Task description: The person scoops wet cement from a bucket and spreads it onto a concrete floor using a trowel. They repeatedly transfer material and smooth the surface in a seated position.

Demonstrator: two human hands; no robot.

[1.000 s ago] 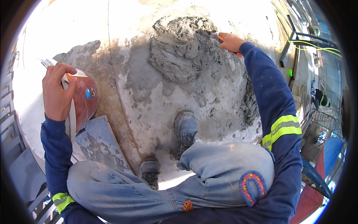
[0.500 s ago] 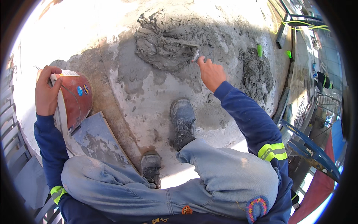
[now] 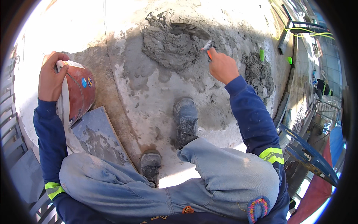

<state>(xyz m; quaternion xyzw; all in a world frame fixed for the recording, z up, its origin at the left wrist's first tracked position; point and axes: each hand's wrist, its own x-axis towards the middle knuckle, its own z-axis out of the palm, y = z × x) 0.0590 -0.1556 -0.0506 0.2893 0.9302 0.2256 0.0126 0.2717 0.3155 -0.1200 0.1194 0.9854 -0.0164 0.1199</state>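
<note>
My right hand (image 3: 224, 68) is closed around the orange handle of a trowel (image 3: 206, 45). Its grey blade reaches leftward into a heap of wet grey mortar (image 3: 166, 50) on the ground. At the left, a reddish-brown bucket (image 3: 80, 98) with a pale rim leans on its side. My left hand (image 3: 53, 79) grips that rim, its thumb on the near side and its fingers over the top. The inside of the bucket is out of sight. Below the bucket lies a flat grey board (image 3: 97, 136) smeared with mortar.
A second, darker mortar patch (image 3: 257, 76) lies to the right, with a green object (image 3: 261, 55) at its edge. My boots (image 3: 185, 115) stand on the stained slab. Yellow cord and a dark metal frame (image 3: 284, 39) are at the far right; grey slats (image 3: 11, 115) line the left.
My right hand has drawn slightly right, and the trowel blade has turned so its dark face shows in the mortar. My left hand still grips the bucket rim. The whole view has shifted a little.
</note>
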